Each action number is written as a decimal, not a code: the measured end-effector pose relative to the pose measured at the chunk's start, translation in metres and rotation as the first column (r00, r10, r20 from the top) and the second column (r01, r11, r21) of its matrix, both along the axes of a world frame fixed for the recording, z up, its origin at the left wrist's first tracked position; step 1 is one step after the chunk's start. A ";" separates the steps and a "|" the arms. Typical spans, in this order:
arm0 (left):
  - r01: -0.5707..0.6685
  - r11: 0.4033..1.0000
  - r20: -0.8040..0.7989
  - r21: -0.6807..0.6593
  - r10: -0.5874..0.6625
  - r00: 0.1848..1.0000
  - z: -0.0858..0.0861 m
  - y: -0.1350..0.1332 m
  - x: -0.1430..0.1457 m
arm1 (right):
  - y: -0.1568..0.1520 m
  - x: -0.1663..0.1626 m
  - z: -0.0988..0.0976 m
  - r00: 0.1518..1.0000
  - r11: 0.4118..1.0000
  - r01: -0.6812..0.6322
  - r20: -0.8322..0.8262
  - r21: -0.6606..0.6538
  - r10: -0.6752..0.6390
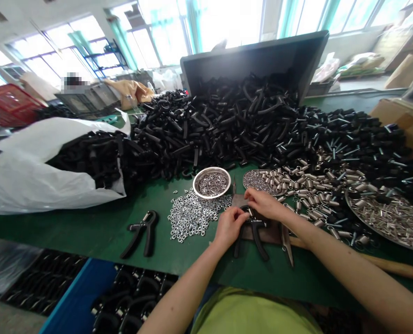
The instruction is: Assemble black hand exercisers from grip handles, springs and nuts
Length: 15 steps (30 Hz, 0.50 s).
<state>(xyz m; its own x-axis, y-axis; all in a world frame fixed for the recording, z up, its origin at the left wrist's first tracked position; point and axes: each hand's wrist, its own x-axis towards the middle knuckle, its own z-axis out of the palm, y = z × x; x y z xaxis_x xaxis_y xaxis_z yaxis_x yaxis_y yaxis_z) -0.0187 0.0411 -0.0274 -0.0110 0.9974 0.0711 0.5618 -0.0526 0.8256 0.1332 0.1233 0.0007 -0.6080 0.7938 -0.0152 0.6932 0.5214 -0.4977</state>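
Observation:
My left hand (229,226) and my right hand (265,204) are closed on the top of a black hand gripper (253,234) that rests on a small brown block (269,232) on the green table (98,227). The fingers of both hands pinch around its spring end. A finished black hand gripper (142,232) lies to the left. Between them is a loose pile of small metal rings (190,214), and behind it a round metal bowl (211,182) with more small metal parts.
A big heap of black handles (234,120) spills from a tipped grey bin (255,58). Springs (311,185) and a metal tray (387,215) lie right. A white bag (25,162) sits left, a wooden handle (387,265) near right, a blue crate (77,297) below.

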 end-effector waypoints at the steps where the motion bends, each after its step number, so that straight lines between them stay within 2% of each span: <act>1: 0.002 1.000 -0.033 0.012 -0.001 0.999 0.001 0.001 0.002 | -0.002 -0.002 0.003 0.999 1.000 -0.014 0.036 0.021 0.014; 7: 0.037 0.996 -0.179 0.079 -0.023 0.984 0.002 0.001 0.008 | -0.015 -0.011 0.004 0.982 0.992 -0.078 0.179 0.099 0.059; 10: 0.136 0.982 -0.296 0.129 -0.093 0.951 0.003 -0.001 0.006 | -0.018 -0.005 0.006 0.983 0.990 -0.060 0.180 0.129 0.037; 13: 0.260 0.958 -0.460 0.123 -0.177 0.870 0.007 -0.004 0.004 | -0.030 0.021 0.016 0.988 0.987 -0.044 0.156 0.153 0.020; 15: 0.288 0.953 -0.535 0.097 -0.194 0.822 0.011 -0.007 0.003 | -0.046 0.051 0.021 0.988 0.989 -0.020 0.153 0.147 -0.002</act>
<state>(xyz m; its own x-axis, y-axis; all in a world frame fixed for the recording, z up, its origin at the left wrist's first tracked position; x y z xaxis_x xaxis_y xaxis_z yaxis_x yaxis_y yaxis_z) -0.0156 0.0346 -0.0164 0.3129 0.9358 0.1622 0.8524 -0.3520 0.3867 0.1845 0.0774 0.0221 -0.6146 0.7888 0.0088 0.7500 0.5878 -0.3033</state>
